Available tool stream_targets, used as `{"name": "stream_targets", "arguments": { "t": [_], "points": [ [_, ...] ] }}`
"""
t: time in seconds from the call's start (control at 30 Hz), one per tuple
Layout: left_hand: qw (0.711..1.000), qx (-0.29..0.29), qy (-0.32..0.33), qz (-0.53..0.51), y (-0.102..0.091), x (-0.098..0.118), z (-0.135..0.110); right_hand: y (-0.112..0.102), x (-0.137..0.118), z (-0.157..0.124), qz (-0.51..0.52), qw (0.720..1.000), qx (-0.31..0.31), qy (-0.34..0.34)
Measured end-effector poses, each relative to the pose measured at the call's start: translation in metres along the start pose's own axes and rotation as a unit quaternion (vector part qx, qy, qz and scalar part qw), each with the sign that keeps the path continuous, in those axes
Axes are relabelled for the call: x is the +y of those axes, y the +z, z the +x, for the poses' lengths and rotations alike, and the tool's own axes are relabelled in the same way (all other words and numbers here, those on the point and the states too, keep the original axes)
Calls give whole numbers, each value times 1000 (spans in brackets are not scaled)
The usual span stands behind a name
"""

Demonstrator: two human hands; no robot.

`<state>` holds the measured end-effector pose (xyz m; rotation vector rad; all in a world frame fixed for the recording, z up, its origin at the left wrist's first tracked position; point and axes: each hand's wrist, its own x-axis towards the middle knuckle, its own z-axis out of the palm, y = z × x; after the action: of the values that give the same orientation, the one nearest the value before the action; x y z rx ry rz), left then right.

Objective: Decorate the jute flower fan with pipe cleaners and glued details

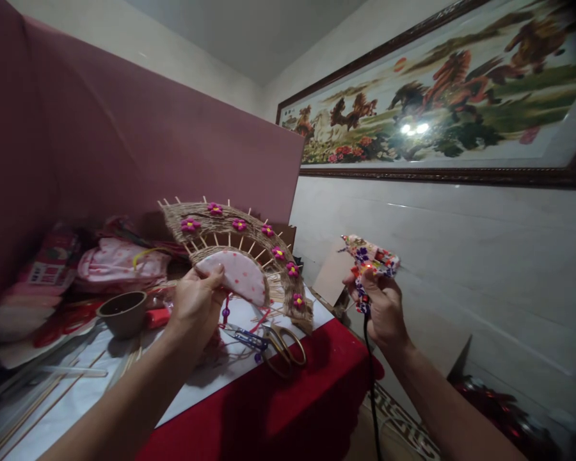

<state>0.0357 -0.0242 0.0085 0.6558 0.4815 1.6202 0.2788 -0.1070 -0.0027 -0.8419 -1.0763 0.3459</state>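
Note:
A handmade fan (233, 275) is gripped by its half-round base in my left hand (201, 294), thumb on the white cloth with pink dots. Sticks and twine form its arc, with several magenta flowers (239, 224) along the band. A beaded red tassel (226, 312) hangs below it. Off to the right, my right hand (384, 304) is closed around a flower-patterned glue gun (370, 256), its tip pointing left toward the fan but apart from it. A small red light glows on the gun, and a black cord (372, 384) runs down from its handle.
Gold-handled scissors (283, 352) and blue snips (247, 336) lie on the table with its red cloth (288, 390). A brown pot (122, 314), thin sticks (52, 397) and bundled dotted cloth (125, 262) are at left. A pink panel (163, 141) stands behind; a framed horse picture (436, 102) hangs on the wall.

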Motion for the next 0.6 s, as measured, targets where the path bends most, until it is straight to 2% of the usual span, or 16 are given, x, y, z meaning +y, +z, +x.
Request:
{"name": "stream_targets", "arguments": {
  "t": [0.1,0.2,0.3,0.43,0.6],
  "points": [
    [1000,-3,1,0,-2,-9,1,5,-5,-7,-10,998,-40,48],
    [999,-30,2,12,-4,-19,-3,15,-18,-22,-25,986,-131,95],
    [996,-83,-24,27,-5,-26,-12,30,-33,-37,-79,967,-215,112],
    [987,-154,-36,40,-5,-32,-24,50,-38,-45,-107,956,-241,129],
    [973,-225,-20,49,-5,-35,-33,66,-38,-43,-78,948,-266,158]
  ]
}}
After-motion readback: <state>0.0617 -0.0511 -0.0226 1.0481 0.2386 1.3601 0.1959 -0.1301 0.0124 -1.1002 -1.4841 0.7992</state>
